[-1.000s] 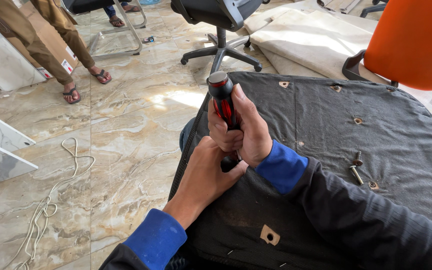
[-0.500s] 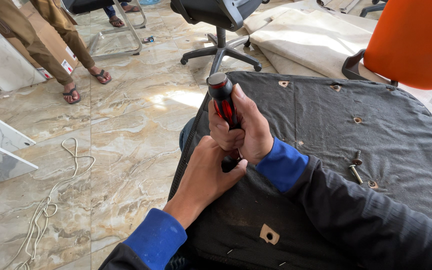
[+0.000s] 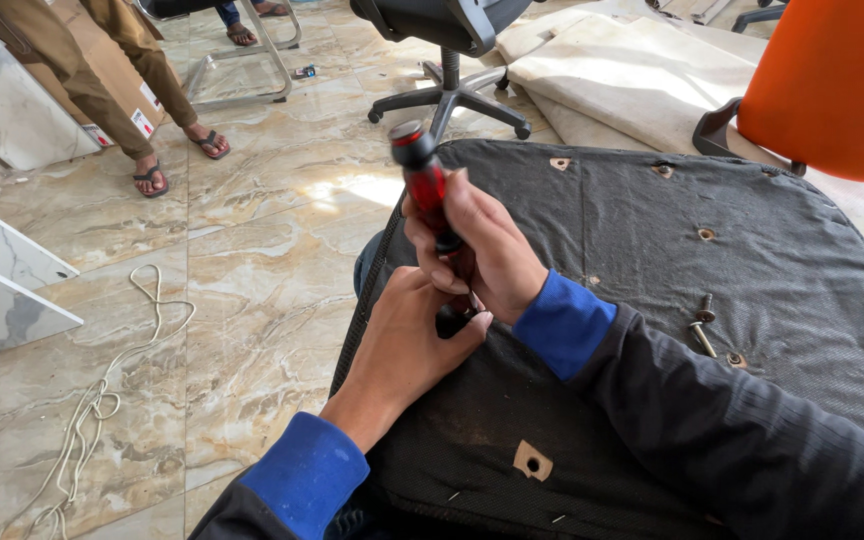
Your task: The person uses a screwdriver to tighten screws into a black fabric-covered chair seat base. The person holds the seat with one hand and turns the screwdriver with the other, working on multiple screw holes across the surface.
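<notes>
Screwdriver (image 3: 424, 190), red-handled and upright, sits clenched in my right hand (image 3: 482, 250); my left hand (image 3: 407, 335) is closed round its lower end against the black seat underside (image 3: 652, 250).

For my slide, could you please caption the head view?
Right hand grips a red-handled screwdriver upright over a black chair base; left hand steadies its tip.

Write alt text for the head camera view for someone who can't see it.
A person's right hand grips a red-handled screwdriver upright, its tip hidden behind the left hand, over the black fabric underside of a chair seat. A loose bolt lies on the fabric; white cord trails across the marble floor.
</notes>
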